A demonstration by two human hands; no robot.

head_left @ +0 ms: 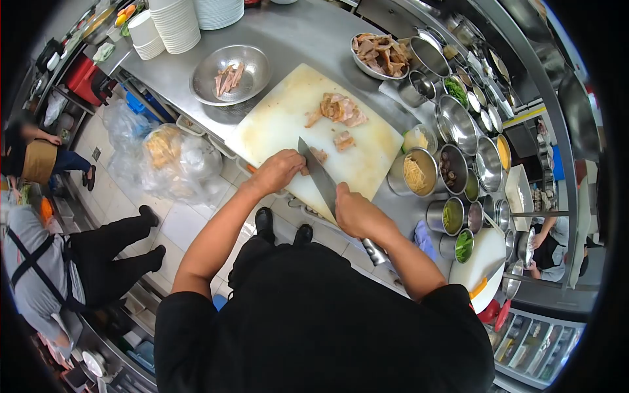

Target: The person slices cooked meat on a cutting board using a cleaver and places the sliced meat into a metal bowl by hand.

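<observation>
Left hand (280, 171), curled, lies nearest the meat piece (304, 171) at its three o'clock (fingertips hidden; whether they pinch it cannot be told). Right hand (355, 211) grips the chef's knife (319, 178), long axis toward eleven o'clock, beside that piece on the cutting board (262, 131).

The right hand (357, 211) hides the grip of the kitchen knife (320, 180), and the left hand (280, 169) covers part of a meat piece (304, 171) beside the blade. The upper edge cuts off the stacked white bowls (175, 29) and white plates (219, 14). At far left, one person's (39, 157) head is blurred. What the clear plastic bags (190, 171) at left hold cannot be told; items in the compartmented rack (532, 340) at lower right are too small to identify.
</observation>
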